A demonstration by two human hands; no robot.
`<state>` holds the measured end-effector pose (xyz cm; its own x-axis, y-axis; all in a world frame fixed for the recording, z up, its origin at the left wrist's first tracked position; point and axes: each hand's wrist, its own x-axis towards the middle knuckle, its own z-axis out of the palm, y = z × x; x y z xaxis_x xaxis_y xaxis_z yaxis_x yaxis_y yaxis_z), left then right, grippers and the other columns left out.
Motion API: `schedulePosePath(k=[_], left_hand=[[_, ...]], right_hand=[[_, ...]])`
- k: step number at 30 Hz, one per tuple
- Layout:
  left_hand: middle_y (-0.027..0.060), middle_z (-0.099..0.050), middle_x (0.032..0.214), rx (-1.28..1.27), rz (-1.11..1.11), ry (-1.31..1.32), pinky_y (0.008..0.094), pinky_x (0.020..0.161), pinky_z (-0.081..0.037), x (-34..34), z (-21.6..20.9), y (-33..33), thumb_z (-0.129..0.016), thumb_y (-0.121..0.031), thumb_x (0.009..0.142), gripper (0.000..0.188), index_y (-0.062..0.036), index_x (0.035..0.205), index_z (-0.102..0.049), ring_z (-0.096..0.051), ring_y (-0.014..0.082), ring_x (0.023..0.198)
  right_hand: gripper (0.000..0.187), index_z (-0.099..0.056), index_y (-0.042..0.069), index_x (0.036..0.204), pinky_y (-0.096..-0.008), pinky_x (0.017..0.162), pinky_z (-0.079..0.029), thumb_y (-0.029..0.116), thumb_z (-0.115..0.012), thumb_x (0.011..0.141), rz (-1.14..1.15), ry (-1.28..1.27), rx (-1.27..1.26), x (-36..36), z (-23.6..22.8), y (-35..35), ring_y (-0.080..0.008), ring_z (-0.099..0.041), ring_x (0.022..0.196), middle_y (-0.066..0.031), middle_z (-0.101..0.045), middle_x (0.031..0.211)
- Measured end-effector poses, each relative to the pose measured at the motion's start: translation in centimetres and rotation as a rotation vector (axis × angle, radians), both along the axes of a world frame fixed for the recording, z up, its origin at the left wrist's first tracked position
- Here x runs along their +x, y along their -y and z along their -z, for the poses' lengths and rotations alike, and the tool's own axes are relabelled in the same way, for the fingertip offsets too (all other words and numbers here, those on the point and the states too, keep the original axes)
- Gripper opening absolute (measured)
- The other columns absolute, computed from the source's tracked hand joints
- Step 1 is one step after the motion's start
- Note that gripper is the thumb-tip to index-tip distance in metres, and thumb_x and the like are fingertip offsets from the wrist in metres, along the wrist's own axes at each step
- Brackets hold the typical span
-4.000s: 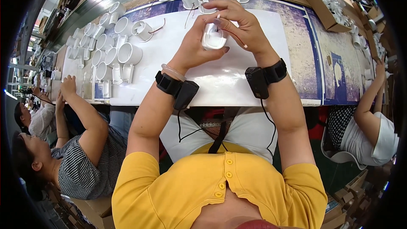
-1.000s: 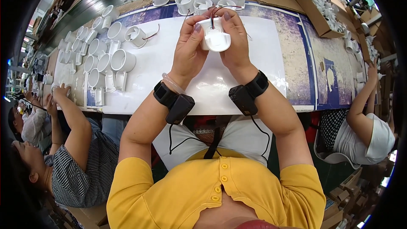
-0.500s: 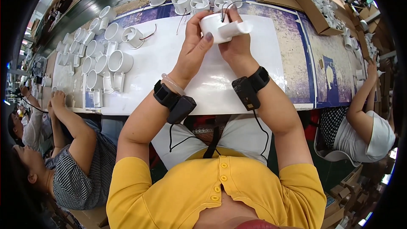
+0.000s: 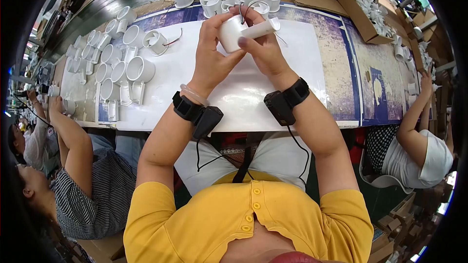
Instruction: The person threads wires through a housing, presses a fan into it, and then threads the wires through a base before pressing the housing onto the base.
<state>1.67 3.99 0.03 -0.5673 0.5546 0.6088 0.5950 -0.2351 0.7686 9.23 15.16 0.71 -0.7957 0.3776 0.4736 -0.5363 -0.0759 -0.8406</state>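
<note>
Over the far part of the white sheet, both hands hold one white plastic fan housing [image 4: 230, 34], a short cylinder with a grooved handle piece [image 4: 261, 28] sticking out to the upper right. My left hand [image 4: 210, 51] wraps the cylinder's left side, thumb underneath. My right hand [image 4: 268, 53] presses its thumb near the base of the handle piece, other fingers behind the housing. A thin dark wire [image 4: 242, 12] loops up beside the right fingers. The inside of the cylinder is turned away from view.
Several white fan units [image 4: 211, 5] stand beyond my hands. Empty white housings with handles [image 4: 140, 69] cluster on the left, beside one wired fan unit [image 4: 155, 42]. At the right, a cardboard box [image 4: 363, 22] holds small white parts. Co-workers sit on both sides.
The housing has shifted slightly left and tilted, its handle piece now angled further up. My right thumb has come round to the front. The left co-worker's hands have moved farther left.
</note>
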Motion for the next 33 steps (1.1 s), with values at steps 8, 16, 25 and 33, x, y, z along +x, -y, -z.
schedulePosePath(k=[8, 16, 25, 33], left_hand=[[0.0065, -0.045, 0.124, 0.029, 0.055, -0.007, 0.0327, 0.096, -0.046, 0.4, 0.2, 0.0, -0.079, 0.001, 0.067, 0.071, -0.0059, 0.126, -0.041, -0.051, 0.0187, 0.112], [0.0067, -0.046, 0.124, -0.018, 0.053, -0.063, 0.0334, 0.096, -0.045, 0.6, 0.0, 0.2, -0.081, 0.000, 0.065, 0.069, -0.0046, 0.123, -0.044, -0.051, 0.0190, 0.112], [0.0085, -0.053, 0.113, 0.111, -0.012, -0.002, 0.0338, 0.090, -0.047, 0.4, -0.1, -0.3, -0.081, -0.009, 0.064, 0.064, -0.0054, 0.118, -0.047, -0.052, 0.0218, 0.108], [0.0105, -0.049, 0.122, -0.043, -0.084, -0.201, 0.0366, 0.100, -0.040, 0.3, -0.1, 0.4, -0.077, -0.007, 0.068, 0.069, -0.0035, 0.127, -0.042, -0.051, 0.0235, 0.109]], right_hand=[[0.049, -0.047, 0.006, 0.121, -0.0308, 0.091, -0.047, 0.006, -0.064, 0.074, -0.172, 0.096, -0.324, 1.2, -1.0, -0.3, -0.0171, -0.053, 0.107, -0.0068, -0.052, 0.113], [0.043, -0.051, 0.006, 0.113, -0.0320, 0.088, -0.049, 0.009, -0.067, 0.073, -0.130, 0.117, -0.290, 1.6, -1.3, -0.4, -0.0170, -0.055, 0.102, -0.0075, -0.055, 0.109], [0.038, -0.049, 0.008, 0.117, -0.0338, 0.092, -0.046, 0.023, -0.064, 0.086, -0.188, 0.024, -0.656, -0.1, -0.6, -1.5, -0.0184, -0.052, 0.109, -0.0077, -0.054, 0.112], [0.043, -0.051, 0.003, 0.117, -0.0300, 0.086, -0.046, 0.040, -0.041, 0.098, 0.507, -0.062, 0.094, -0.7, 0.4, -0.6, -0.0155, -0.052, 0.106, -0.0109, -0.054, 0.120]])
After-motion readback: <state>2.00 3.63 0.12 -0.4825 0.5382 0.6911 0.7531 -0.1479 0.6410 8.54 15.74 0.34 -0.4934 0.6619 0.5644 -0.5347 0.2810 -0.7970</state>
